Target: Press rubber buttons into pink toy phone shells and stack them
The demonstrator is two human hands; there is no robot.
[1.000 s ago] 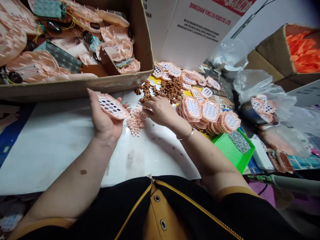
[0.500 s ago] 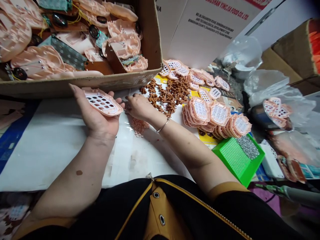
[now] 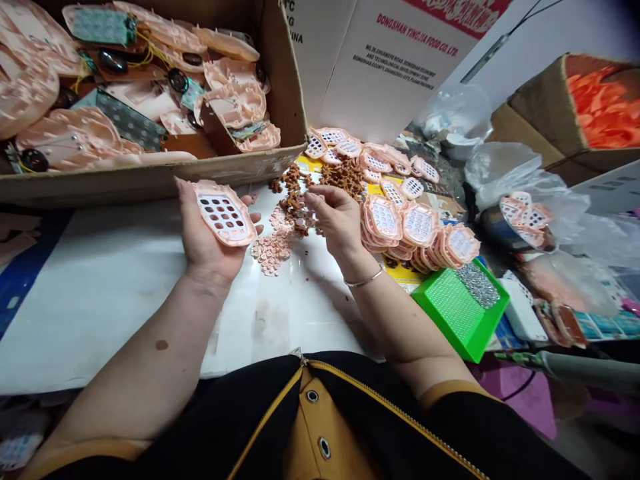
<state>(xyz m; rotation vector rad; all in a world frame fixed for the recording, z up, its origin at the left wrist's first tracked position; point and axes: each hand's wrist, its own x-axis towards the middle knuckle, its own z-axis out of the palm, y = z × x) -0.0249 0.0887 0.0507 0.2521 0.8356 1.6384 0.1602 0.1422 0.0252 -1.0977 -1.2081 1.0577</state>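
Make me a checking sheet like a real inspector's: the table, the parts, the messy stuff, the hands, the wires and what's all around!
Surface: white tabletop, with brownish smudges near the person.
Parts: pink panel with a grid of holes; loose piles of small pink pieces and brown pieces; stacked panels to the right.
Clutter: clear plastic bags at the right.
Hands: left hand holds the pink panel; right hand is by the brown pieces, grip unclear.
Cables: yellow wires inside the left cardboard box.
Surroundings: green tray holding silvery bits; printed white carton behind.
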